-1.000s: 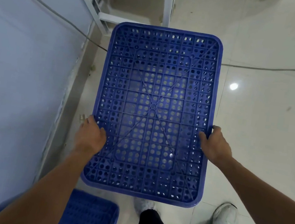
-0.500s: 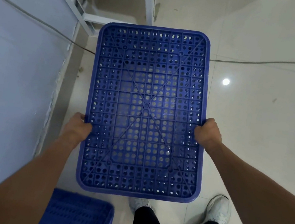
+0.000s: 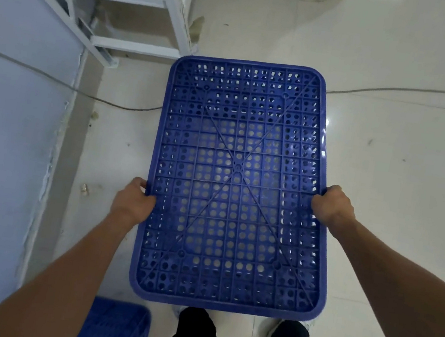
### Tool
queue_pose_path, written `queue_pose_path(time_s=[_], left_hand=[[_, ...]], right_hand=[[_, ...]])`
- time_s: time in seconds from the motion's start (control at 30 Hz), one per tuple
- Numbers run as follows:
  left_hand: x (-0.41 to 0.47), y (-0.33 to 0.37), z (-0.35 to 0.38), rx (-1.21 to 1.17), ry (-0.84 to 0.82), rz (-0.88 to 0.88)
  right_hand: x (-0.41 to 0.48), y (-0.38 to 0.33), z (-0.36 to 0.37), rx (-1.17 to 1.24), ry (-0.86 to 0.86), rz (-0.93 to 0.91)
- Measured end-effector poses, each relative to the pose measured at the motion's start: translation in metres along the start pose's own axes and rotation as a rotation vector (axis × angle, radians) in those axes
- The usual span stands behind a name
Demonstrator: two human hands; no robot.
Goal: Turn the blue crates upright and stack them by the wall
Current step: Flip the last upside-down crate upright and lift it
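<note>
A blue perforated crate (image 3: 239,170) is held level above the floor in front of me, its ribbed underside facing up at the camera. My left hand (image 3: 132,204) grips its left long edge and my right hand (image 3: 332,205) grips its right long edge, both closed on the rim. A second blue crate (image 3: 118,328) lies on the floor at the bottom left, next to the wall, partly hidden by my left forearm.
The pale blue wall (image 3: 5,138) runs down the left side. A white metal shelf frame (image 3: 129,12) with cardboard stands at the top left. A cable (image 3: 398,90) crosses the tiled floor behind the crate. My two shoes and dark trouser legs (image 3: 192,335) show below the crate.
The crate and both hands have shifted to the right and slightly down in view, away from the wall. More of the shelf and the floor by the wall shows now.
</note>
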State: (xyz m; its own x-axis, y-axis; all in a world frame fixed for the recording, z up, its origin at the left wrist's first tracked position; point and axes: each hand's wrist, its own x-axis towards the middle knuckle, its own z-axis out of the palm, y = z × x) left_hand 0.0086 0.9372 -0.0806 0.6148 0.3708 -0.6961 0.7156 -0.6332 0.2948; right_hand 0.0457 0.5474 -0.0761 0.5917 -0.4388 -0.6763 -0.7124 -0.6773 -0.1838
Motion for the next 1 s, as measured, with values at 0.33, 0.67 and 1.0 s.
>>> queue_pose_path(time_s=[0.33,0.67,1.0], left_hand=[[-0.044,0.063,0.073,0.048,-0.063,0.028],[-0.074,0.133,0.143,0.045,-0.208,0.041],[-0.100,0.177,0.180,-0.022,-0.321,0.006]], right_hand=[[0.024,0.091,-0.056,0.040,0.024,0.045],[0.057,0.163,-0.119,0.069,0.058,0.071],[0.073,0.200,-0.153,0.096,0.094,0.064]])
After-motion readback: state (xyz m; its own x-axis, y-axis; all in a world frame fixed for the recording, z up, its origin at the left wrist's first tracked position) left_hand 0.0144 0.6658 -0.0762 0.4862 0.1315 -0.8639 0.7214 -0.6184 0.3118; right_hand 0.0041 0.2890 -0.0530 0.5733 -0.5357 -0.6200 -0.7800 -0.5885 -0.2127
